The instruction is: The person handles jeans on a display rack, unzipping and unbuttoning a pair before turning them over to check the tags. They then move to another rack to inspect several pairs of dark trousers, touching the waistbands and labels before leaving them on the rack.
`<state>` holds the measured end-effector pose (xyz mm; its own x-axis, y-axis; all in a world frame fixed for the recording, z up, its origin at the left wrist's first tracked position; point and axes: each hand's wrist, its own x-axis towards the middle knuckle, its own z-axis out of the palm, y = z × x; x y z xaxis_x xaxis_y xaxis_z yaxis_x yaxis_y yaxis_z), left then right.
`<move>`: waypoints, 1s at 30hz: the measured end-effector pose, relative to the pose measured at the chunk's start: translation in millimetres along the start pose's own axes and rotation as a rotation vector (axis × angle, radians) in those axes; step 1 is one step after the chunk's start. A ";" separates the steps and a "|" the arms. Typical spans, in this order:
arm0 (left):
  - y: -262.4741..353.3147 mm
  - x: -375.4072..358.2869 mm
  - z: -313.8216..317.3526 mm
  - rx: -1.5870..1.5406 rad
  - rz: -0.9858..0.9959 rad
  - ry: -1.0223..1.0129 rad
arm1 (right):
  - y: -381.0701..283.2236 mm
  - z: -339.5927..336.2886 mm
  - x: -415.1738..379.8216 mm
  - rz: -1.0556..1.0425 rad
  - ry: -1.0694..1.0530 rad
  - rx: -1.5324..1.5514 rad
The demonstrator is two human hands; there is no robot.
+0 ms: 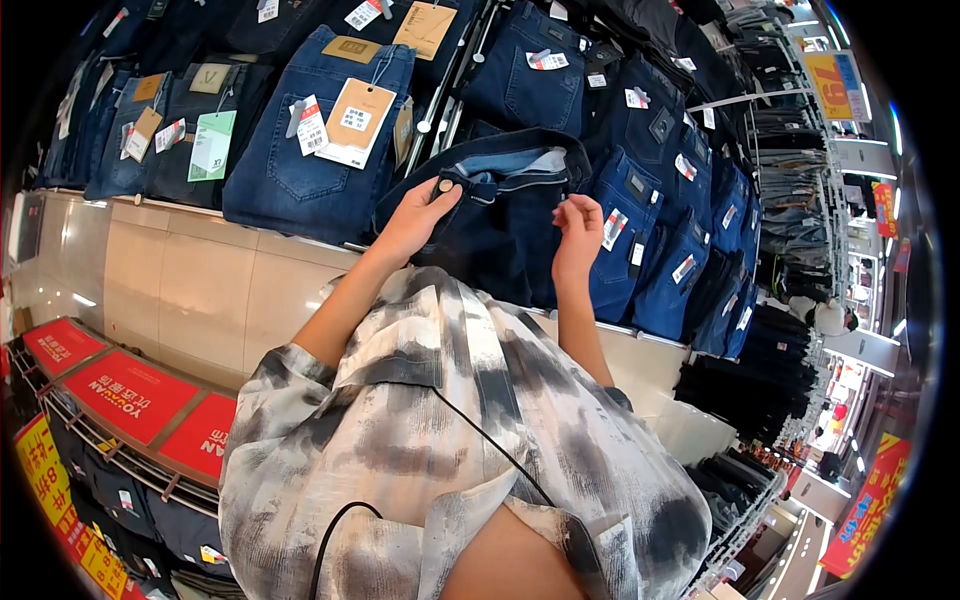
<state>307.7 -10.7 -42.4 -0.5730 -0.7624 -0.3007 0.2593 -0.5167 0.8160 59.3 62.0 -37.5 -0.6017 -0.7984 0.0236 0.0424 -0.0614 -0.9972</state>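
Note:
A pair of dark blue jeans (505, 235) hangs in front of me, its waistband spread into a loop that shows a lighter blue lining. My left hand (412, 220) pinches the waistband at the front, the thumb beside a brass-coloured button (446, 185). Just off the right side of the same waistband is my right hand (578, 238), its fingers curled and drawn together. Whatever is between those fingertips, if anything, is too small to make out.
Folded jeans (320, 130) with paper tags lie on the rack ahead, and more tagged jeans (640, 230) fill its right part. Red sign panels (130, 395) top another rack at lower left. Hanging trousers (805, 210) line the right side.

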 end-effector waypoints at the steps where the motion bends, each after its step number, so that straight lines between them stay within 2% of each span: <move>1: 1.7 -1.2 0.3 0.023 0.017 0.000 | -10.0 10.4 -10.0 -0.045 -0.076 -0.048; 4: 4.4 -3.6 3.1 0.056 0.057 -0.003 | -30.1 41.2 -34.2 -0.146 -0.297 -0.105; 6: 2.3 -3.4 3.8 0.032 0.072 -0.006 | -25.7 49.9 -35.7 -0.269 -0.429 -0.271; 9: -2.5 -2.6 3.2 0.033 0.083 0.032 | -45.8 73.9 -38.9 -0.359 -0.502 -0.387; 12: 9.2 -18.3 17.1 0.179 0.217 0.148 | -58.7 86.4 -39.3 -0.382 -0.538 -0.517; 15: 3.8 -12.3 5.9 0.162 0.167 -0.009 | -59.5 90.2 -37.2 -0.386 -0.545 -0.537; 25: 3.4 -12.6 12.5 0.220 0.234 0.041 | -51.5 84.9 -30.1 -0.272 -0.566 -0.502; 27: 2.3 -11.2 5.8 0.244 0.179 -0.003 | -58.3 87.3 -31.5 -0.276 -0.569 -0.488; 30: -0.3 -11.3 6.7 0.229 0.245 0.013 | -58.7 86.5 -29.6 -0.362 -0.588 -0.521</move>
<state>308.9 0.7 -36.0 -0.5048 -0.8589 -0.0865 0.2059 -0.2171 0.9542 143.6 37.4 26.5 0.0087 -0.9719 0.2350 -0.5299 -0.2038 -0.8232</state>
